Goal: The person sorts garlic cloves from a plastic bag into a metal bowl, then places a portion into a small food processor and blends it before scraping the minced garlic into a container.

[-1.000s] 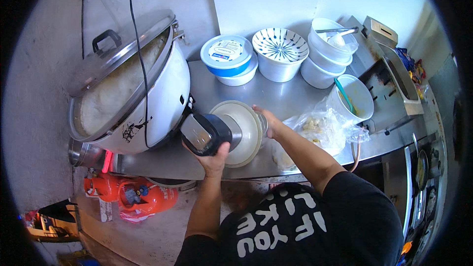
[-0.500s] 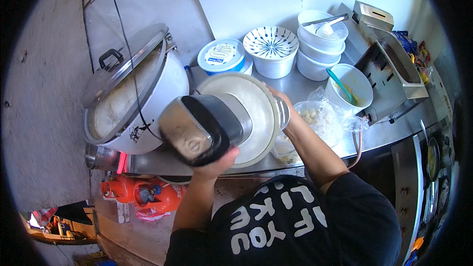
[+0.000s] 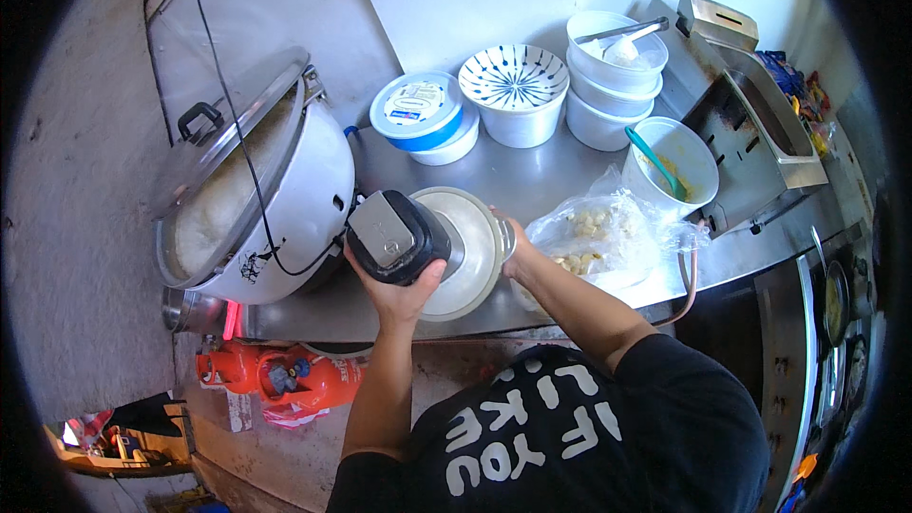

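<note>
Grasping black-and-silver motor unit point(image 3: 385, 237) in left grip point(image 3: 399, 299), pale round vessel point(image 3: 484, 266) by its side handle point(image 3: 508, 239) in right grip point(image 3: 522, 255). Held over steel bench point(image 3: 546, 171), between white cooker point(image 3: 302, 195) and clear plastic bag point(image 3: 622, 239).

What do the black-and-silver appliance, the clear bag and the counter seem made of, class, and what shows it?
Appliance: black part probably satin plastic; silver cap metal or metal-look plastic; both show soft sheen.
Clear bag: thin, glossy plastic; it wrinkles, glints and shows pale pieces inside.
Counter: smooth metal, likely steel; it's grey with blurred reflections.
</note>
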A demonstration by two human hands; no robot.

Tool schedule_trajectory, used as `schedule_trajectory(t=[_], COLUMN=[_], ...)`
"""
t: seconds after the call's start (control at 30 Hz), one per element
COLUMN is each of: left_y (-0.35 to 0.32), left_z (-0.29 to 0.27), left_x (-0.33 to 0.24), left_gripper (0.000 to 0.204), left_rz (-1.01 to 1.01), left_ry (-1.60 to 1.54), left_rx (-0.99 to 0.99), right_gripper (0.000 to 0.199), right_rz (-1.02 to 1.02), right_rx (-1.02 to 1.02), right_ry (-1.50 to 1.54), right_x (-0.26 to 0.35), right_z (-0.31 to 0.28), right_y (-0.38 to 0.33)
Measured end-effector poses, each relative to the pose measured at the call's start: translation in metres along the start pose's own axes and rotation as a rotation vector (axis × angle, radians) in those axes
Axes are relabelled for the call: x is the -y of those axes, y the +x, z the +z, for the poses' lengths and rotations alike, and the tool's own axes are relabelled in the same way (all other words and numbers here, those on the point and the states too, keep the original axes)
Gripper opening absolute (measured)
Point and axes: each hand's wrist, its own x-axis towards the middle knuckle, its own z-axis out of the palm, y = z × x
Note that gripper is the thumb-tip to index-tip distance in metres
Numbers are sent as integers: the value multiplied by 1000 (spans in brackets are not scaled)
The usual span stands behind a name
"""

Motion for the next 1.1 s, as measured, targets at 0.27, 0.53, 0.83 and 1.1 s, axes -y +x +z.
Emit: schedule_trajectory(t=[0.27,0.53,0.83,1.1], left_y=[-13,20,23,21], left_z=[8,22,18,19], left_x=[35,12,18,22], left_gripper=[103,60,51,57], left_rz=[-174,-675,-661,-659], left_ry=[-3,-448,-435,-428], left_rx=[21,-55,-58,-55], right_gripper=[77,71,54,48], right_rz=[93,-414,-398,-398], right_rx=[57,373,379,368], right_ry=[197,-790,-770,-778], right_x=[9,60,49,49], right_z=[-6,88,97,96], right_y=[-7,-34,-31,-29])
